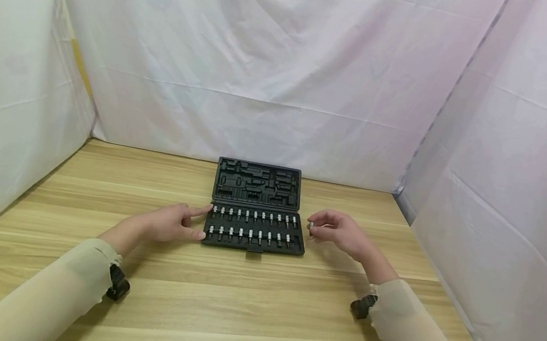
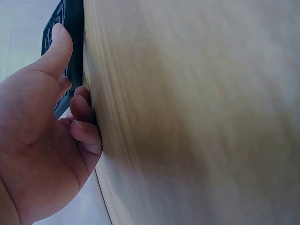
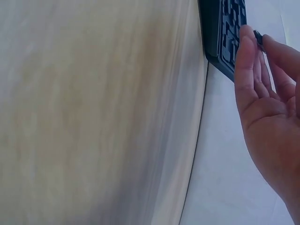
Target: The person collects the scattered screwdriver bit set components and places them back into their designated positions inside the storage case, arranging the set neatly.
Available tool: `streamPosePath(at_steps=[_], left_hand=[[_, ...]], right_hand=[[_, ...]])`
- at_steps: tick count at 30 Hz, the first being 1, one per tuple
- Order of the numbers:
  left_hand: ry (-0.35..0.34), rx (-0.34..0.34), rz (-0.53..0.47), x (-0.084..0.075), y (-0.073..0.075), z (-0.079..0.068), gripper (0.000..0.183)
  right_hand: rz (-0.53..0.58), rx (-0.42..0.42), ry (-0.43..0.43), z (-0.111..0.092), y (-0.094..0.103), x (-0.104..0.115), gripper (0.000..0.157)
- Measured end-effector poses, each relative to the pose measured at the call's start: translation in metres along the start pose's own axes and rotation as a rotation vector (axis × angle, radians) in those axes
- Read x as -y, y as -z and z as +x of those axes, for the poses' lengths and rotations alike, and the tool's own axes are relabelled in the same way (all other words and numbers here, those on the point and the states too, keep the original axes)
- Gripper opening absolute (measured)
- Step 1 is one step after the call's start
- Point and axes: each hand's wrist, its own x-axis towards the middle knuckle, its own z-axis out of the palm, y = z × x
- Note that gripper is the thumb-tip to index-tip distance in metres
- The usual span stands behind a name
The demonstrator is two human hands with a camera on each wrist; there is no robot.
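Observation:
An open black socket case (image 1: 252,226) lies on the table, two rows of silver bit sockets with dark tips in its tray. At the right end of the front row one slot shows no socket. My left hand (image 1: 174,222) touches the case's left side with thumb and index finger extended; the other fingers are bent in, as the left wrist view shows. Right of the case, my right hand (image 1: 343,234) pinches a small bit socket (image 1: 311,227) between thumb and fingers, just above the table. In the right wrist view only the socket's dark end (image 3: 258,37) peeks out.
The case's lid (image 1: 258,183) stands raised at the back, with moulded recesses inside. A latch (image 1: 254,255) sticks out in front. White cloth (image 1: 266,66) hangs behind and on both sides of the wooden table (image 1: 235,304).

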Motion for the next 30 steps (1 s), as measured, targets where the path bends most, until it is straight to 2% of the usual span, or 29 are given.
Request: streamPosePath(at_steps=[6,16,24,30], left_hand=[[0.002,-0.005,0.015,0.001,0.0,-0.001,0.089],[-0.002,-0.01,0.011,0.001,0.0,0.0,0.089],[-0.029,-0.011,-0.003,0.001,0.0,0.0,0.088],[-0.027,-0.01,-0.001,0.002,0.0,0.001,0.088]], right_hand=[[-0.033,-0.003,-0.018,0.005,-0.005,0.0,0.031],[-0.23,-0.015,-0.026,0.013,-0.015,0.009,0.012],[-0.369,0.012,-0.036,0.018,-0.025,0.016,0.012],[-0.388,0.02,-0.046,0.019,-0.025,0.016,0.011]])
